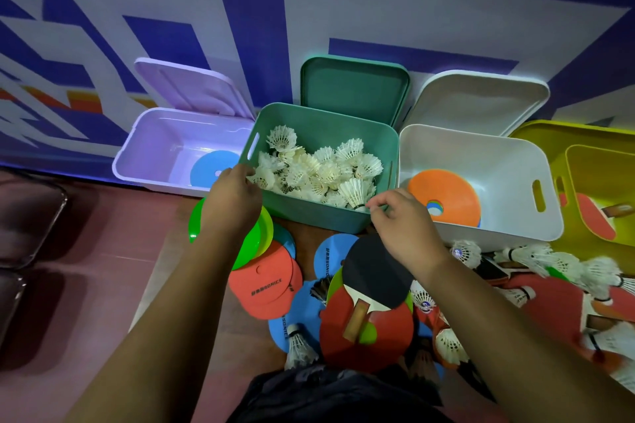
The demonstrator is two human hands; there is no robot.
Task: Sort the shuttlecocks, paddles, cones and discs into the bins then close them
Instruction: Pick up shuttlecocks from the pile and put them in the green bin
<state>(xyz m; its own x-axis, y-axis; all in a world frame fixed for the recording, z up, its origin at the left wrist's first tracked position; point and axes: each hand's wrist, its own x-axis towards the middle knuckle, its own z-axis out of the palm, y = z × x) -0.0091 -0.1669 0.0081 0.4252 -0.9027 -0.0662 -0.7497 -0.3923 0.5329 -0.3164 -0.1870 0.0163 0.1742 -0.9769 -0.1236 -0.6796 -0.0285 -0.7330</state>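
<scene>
Reaching over the near rim of the teal bin [319, 220] at frame centre, the left hand [233, 197] is curling its fingers among the heaped shuttlecocks [319, 172], while the right hand [403, 227] is pinching thumb and forefinger together beside the cork of one shuttlecock [355, 191]; whether either grips, I cannot tell.

Sports hall: red court floor [113, 233], blue-and-white painted wall [240, 10], shuttlecocks [319, 168] and paddles [374, 271] strewn about.
</scene>
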